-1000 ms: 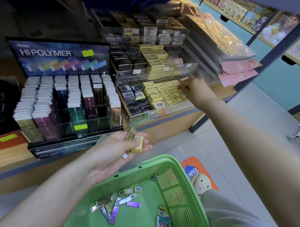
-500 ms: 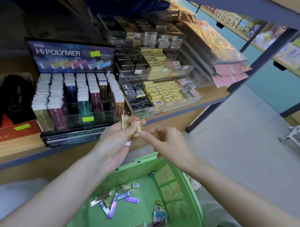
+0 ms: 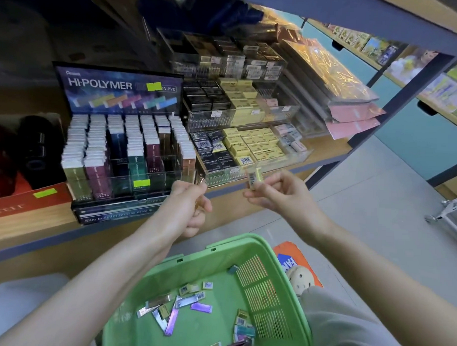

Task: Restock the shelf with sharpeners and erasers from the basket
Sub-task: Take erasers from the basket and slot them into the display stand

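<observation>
right hand (image 3: 281, 194) fingertips pinching yellow eraser (image 3: 255, 177), left hand (image 3: 187, 210) fingers curled round small gold item (image 3: 201, 181), both above green basket (image 3: 230, 241), near shelf (image 3: 26, 225)

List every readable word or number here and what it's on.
"HI-POLYMER": header card of the dark eraser display rack.
"ON-PVC": same card, start covered by green patch.
"Slim body for precise erasing": rack's front strip.
"FAN": orange floor mat, rest hidden.
Barcodes, price stickers, yellow eraser pinched by right hand: too small.
Gold item gripped by left hand: nothing readable.
</observation>
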Demonstrator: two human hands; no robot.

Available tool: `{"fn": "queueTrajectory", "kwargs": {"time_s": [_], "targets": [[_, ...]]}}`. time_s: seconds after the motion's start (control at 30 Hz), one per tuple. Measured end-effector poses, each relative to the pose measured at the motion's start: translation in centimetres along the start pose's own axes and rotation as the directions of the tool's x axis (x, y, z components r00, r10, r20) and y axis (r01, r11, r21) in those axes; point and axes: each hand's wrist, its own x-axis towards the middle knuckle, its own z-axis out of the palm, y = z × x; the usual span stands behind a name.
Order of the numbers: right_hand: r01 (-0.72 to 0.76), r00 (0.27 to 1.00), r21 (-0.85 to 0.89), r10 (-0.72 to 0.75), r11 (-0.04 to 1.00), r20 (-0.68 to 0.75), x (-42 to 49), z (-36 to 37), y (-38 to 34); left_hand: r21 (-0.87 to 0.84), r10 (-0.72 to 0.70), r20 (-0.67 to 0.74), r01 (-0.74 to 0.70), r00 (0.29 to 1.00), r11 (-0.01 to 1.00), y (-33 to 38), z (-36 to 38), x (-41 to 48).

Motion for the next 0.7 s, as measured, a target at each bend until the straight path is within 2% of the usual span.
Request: {"fn": "queueTrajectory", "kwargs": {"time_s": [0.07, 0.17, 0.27, 0.37, 0.47, 0.57, 0.7], "targets": [[0.046, 0.999, -0.054, -0.047, 0.997, -0.022, 1.4, -0.9, -0.5, 0.024, 0.057, -0.009, -0.057, 0.998, 0.998, 0.3, -0.1, 0.0], [0.131, 0.972, -0.371, -0.192, 0.919, -0.133, 4.8, -2.9, -0.8, 0.164, 0.203, -0.012, -0.198, 0.979, 0.966, 0.8, -0.6, 0.0], [0.143, 0.915, -0.656, -0.351, 0.741, -0.197, 8.4, -4.8, -1.1, 0.202, 0.229, -0.018, -0.221, 0.973, 0.954, 1.3, -0.9, 0.1], [0.096, 0.91, -0.869, -0.396, 0.486, -0.121, 11.2, -6.5, -1.0, 0.184, 0.189, -0.02, -0.183, 0.982, 0.966, 1.2, -0.9, 0.4], [0.094, 0.936, -0.957, -0.352, 0.275, -0.009, 12.6, -7.5, -0.9, 0.176, 0.202, -0.007, -0.197, 0.979, 0.964, 1.0, -1.0, 0.8], [0.139, 0.957, -0.968, -0.279, 0.209, 0.078, 13.1, -7.5, -1.1, 0.181, 0.23, 0.011, -0.229, 0.973, 0.957, 0.7, -0.6, 1.2], [0.211, 0.951, -0.977, -0.237, 0.041, 0.196, 13.3, -7.2, -1.8, 0.175, 0.24, 0.027, -0.241, 0.97, 0.955, 0.5, 0.0, 1.8]]}}
